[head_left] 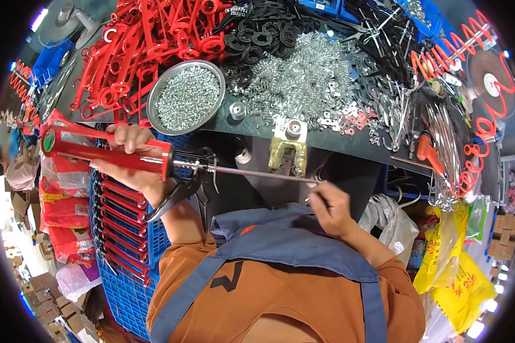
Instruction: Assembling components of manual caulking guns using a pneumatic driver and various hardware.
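A red caulking gun lies level across the front of the bench, with its open barrel end to the left. My left hand is wrapped around its red frame from below, fingers over the top. Its dark handle and trigger hang down beside my left wrist. From the frame a long metal rod runs to the right. The fingers of my right hand are curled closed around the rod's far end. Behind the rod, at the bench edge, stands a worn yellowish fixture.
A metal bowl of small metal parts stands beside piled red frames. Springs, black rings and metal rods cover the bench. Orange coiled hoses hang at right. A blue crate with finished-looking red guns stands at left.
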A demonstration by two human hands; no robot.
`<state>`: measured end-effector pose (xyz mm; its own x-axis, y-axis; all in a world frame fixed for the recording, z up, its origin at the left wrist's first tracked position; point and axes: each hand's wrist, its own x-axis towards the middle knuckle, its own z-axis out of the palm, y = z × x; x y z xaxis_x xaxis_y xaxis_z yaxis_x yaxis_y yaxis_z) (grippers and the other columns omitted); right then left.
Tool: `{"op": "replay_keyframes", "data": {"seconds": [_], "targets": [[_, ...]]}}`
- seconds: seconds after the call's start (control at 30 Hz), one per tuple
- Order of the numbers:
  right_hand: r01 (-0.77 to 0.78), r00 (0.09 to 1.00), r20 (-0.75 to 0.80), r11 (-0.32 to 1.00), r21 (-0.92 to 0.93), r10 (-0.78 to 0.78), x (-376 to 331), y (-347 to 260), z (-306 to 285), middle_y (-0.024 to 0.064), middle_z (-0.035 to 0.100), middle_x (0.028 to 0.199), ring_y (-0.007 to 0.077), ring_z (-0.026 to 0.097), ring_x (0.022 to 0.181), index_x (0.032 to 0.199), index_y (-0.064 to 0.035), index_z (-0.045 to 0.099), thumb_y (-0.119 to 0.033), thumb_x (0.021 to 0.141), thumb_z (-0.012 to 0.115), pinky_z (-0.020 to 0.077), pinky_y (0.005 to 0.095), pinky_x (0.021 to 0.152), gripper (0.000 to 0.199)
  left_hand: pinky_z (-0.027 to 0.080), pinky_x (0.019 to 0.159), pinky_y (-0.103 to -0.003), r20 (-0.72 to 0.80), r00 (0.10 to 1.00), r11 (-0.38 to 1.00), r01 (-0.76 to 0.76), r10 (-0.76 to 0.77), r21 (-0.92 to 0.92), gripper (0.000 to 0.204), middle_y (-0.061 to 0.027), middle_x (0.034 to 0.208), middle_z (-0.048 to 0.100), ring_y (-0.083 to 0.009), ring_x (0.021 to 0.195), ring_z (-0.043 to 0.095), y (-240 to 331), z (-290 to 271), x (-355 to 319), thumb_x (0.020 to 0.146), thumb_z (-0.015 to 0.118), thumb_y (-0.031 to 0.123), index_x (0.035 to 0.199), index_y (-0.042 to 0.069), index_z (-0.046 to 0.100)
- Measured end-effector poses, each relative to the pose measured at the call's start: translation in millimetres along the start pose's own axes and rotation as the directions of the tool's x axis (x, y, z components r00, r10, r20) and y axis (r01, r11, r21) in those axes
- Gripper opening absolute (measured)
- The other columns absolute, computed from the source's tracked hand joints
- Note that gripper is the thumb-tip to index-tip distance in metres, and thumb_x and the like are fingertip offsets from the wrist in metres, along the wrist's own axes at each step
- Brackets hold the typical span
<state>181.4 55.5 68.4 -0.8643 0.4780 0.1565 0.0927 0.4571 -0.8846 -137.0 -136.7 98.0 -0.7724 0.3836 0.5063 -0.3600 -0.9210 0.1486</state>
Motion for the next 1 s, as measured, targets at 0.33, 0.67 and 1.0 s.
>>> {"op": "replay_keyframes", "data": {"seconds": [0.33, 0.67, 1.0], "targets": [[-0.306, 0.926, 0.318, 0.897, 0.318, 0.203, 27, -26, 23, 0.0037, 0.052, 0.059, 0.0113, 0.048, 0.054, 0.078, 0.0003, 0.059, -0.037, 0.101, 0.035, 0.0403, 0.0277, 0.052, 0.050, 0.042, 0.065, -0.028, -0.140, 0.985, 0.994, 0.091, -0.100, -0.064, 0.063, 0.0000, 0.080, 0.044, -0.0101, 0.066, 0.043, -32, 20, -2, 0.080, 0.071, 0.046, 0.114, 0.000, 0.046], [0.073, 0.960, -0.232, 0.940, -0.333, -0.157, 115, 31, 12, 0.0162, 0.054, 0.093, 0.0329, 0.055, 0.085, 0.103, 0.0020, 0.062, -0.021, 0.073, 0.074, 0.0475, 0.0382, 0.076, 0.039, 0.051, 0.057, -0.035, -0.104, 0.958, 0.795, 0.281, -0.268, 0.538, 0.088, -0.0129, 0.077, 0.063, -0.0250, 0.062, 0.061, -147, 43, -84, 0.076, 0.036, 0.083, 0.098, 0.001, 0.058], [0.193, 0.936, -0.207, 0.908, -0.373, -0.284, 131, 65, 10, 0.0134, 0.056, 0.094, 0.0307, 0.057, 0.089, 0.094, -0.0029, 0.065, -0.009, 0.069, 0.075, 0.0490, 0.0368, 0.077, 0.028, 0.050, 0.060, -0.032, 0.280, 0.928, 0.455, -0.145, -0.245, 0.879, 0.062, -0.0125, 0.081, 0.064, -0.0220, 0.068, 0.065, -197, 2, -85, 0.094, 0.040, 0.055, 0.101, -0.004, 0.058]]}}
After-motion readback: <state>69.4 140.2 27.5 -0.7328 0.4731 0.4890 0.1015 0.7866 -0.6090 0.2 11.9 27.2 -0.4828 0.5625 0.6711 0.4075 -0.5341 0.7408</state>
